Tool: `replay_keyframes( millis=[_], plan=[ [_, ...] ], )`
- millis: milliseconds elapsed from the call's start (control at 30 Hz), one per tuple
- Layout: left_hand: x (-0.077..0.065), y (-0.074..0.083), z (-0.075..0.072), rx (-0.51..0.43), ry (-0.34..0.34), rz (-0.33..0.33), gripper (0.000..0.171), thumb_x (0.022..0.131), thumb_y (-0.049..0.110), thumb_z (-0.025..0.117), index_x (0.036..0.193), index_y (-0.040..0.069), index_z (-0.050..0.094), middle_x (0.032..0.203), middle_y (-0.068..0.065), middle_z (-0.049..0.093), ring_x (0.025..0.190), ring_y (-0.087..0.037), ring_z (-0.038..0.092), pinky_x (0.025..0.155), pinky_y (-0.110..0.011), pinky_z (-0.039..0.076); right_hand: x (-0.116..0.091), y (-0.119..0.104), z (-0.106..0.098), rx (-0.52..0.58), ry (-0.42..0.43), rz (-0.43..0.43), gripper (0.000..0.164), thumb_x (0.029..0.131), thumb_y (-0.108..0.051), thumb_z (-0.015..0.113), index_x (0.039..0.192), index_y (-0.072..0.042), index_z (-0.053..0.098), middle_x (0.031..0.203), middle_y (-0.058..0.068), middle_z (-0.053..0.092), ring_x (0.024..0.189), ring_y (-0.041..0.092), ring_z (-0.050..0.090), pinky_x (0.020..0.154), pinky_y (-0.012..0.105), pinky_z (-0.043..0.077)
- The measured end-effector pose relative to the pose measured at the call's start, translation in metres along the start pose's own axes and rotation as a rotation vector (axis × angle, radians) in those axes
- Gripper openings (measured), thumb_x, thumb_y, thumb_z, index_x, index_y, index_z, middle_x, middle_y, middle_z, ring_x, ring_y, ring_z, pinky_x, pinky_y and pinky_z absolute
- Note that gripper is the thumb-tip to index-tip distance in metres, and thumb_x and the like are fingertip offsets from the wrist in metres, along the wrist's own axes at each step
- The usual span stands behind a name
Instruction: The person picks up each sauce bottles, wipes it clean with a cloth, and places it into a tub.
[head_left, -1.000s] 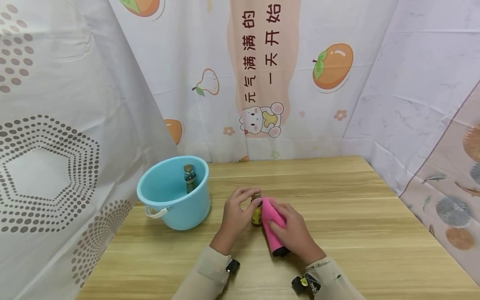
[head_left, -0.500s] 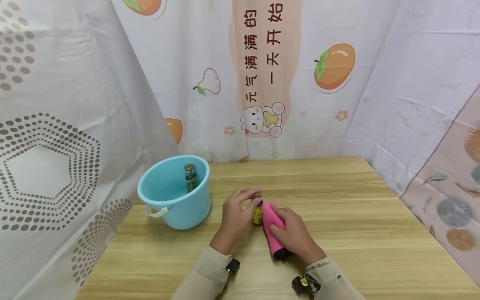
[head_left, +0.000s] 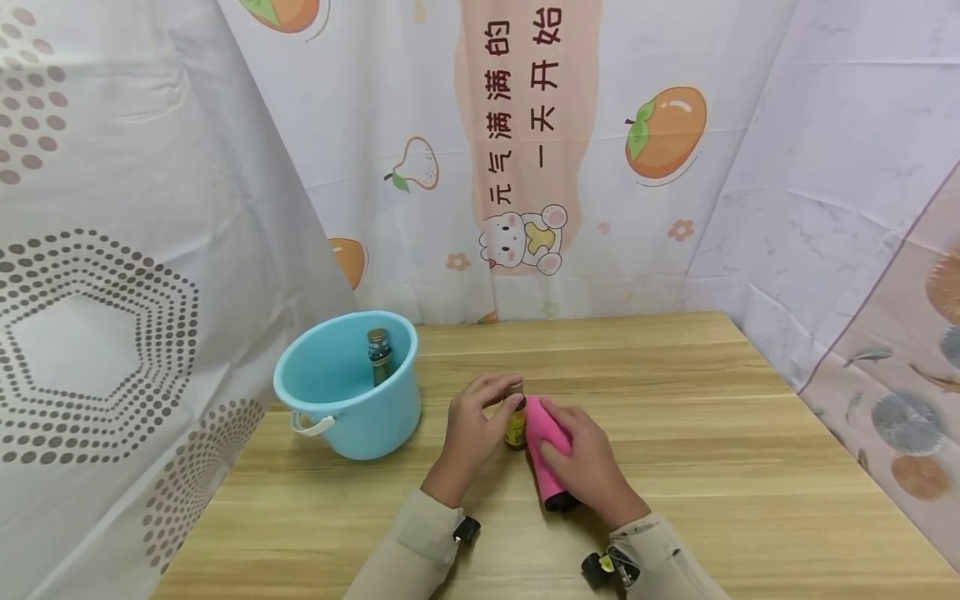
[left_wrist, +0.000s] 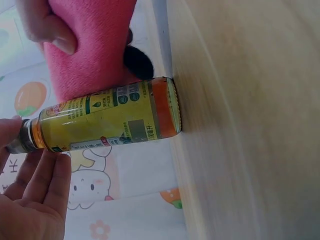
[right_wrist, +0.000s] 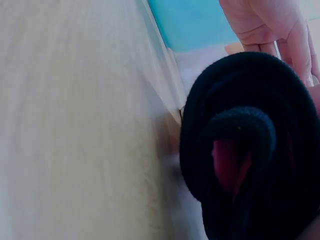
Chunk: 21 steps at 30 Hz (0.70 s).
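Observation:
A small glass bottle with a yellow label [head_left: 516,427] stands upright on the table. Thumb and fingers of my left hand [head_left: 471,421] pinch its cap, as the left wrist view also shows. On the bottle's right side, my right hand [head_left: 588,458] grips a folded pink cloth [head_left: 547,437] with a black edge. In the left wrist view the pink cloth [left_wrist: 95,40] lies right against the label of the bottle [left_wrist: 100,117]. The right wrist view is largely filled by the cloth's black edge [right_wrist: 240,75], rolled over in layers.
A light blue bucket [head_left: 375,429] with a white handle [head_left: 313,426] stands left of the hands. Inside it leans a dark bottle with a gold-coloured cap [head_left: 378,336]. Wooden table [head_left: 712,433] extends to the right, and a printed curtain [head_left: 585,283] hangs behind.
The right hand's cloth has slid slightly toward the person and then back up along the bottle. The left hand stays at the cap.

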<state>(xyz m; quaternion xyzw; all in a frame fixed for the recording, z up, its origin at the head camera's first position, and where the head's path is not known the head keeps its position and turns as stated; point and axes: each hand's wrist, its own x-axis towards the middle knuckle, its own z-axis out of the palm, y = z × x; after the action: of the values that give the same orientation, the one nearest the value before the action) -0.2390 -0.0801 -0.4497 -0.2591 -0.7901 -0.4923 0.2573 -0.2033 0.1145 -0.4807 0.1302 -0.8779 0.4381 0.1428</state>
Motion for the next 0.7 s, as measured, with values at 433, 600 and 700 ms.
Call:
replay_keyframes(
  millis=[433, 600, 700],
  plan=[
    [0.0001, 0.0001, 0.0026, -0.014, 0.004, -0.026, 0.026, 0.098, 0.023, 0.074, 0.123, 0.021, 0.076, 0.117, 0.003, 0.07, 0.105, -0.012, 0.071, 0.091, -0.039, 0.062, 0.0012, 0.0011, -0.0032, 0.081, 0.081, -0.21, 0.066, 0.093, -0.011, 0.076, 0.154, -0.019, 0.052, 0.141, 0.005, 0.06, 0.113, 0.015, 0.063, 0.086, 0.035, 0.061],
    [0.0, 0.0015, 0.002, -0.004, 0.003, -0.017, 0.026, 0.098, 0.019, 0.073, 0.123, 0.018, 0.077, 0.116, -0.002, 0.066, 0.104, -0.014, 0.071, 0.089, -0.034, 0.062, 0.0012, -0.001, -0.0035, 0.062, 0.037, -0.205, 0.075, 0.091, -0.02, 0.08, 0.158, -0.023, 0.046, 0.147, 0.007, 0.054, 0.111, 0.018, 0.061, 0.085, 0.037, 0.059],
    [-0.0005, 0.0013, 0.0015, 0.006, 0.008, -0.002, 0.026, 0.097, 0.017, 0.074, 0.123, 0.014, 0.077, 0.116, -0.005, 0.064, 0.103, -0.016, 0.07, 0.089, -0.031, 0.062, 0.0018, -0.0013, -0.0022, 0.065, -0.015, -0.186, 0.09, 0.085, -0.024, 0.087, 0.161, -0.026, 0.039, 0.152, 0.008, 0.048, 0.111, 0.019, 0.06, 0.085, 0.036, 0.058]
  ],
)
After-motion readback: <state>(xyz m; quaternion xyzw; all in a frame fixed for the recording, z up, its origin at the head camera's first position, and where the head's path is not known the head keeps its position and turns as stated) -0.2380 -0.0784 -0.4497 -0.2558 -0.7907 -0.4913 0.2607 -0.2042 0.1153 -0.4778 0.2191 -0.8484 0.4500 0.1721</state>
